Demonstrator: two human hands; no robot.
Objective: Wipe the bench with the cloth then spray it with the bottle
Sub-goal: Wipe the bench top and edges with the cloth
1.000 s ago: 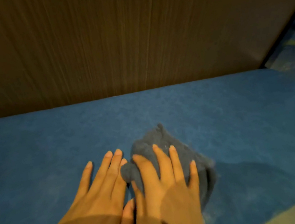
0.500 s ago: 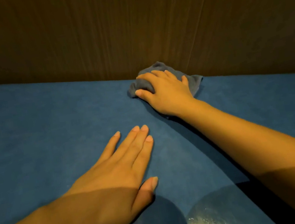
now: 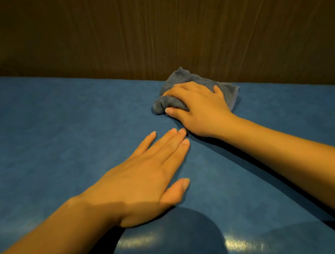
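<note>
Your right hand (image 3: 200, 108) presses down on the grey cloth (image 3: 178, 80) at the far side of the blue bench (image 3: 51, 128), right beside the wooden wall (image 3: 166, 20). Your fingers curl over it and bunch it under the palm, with cloth showing past your fingertips and little finger. Your left hand (image 3: 140, 180) lies flat and spread on the bench, holding nothing, nearer to you, its fingertips just beside your right wrist.

Bare forearms — no sleeves, unadorned
</note>
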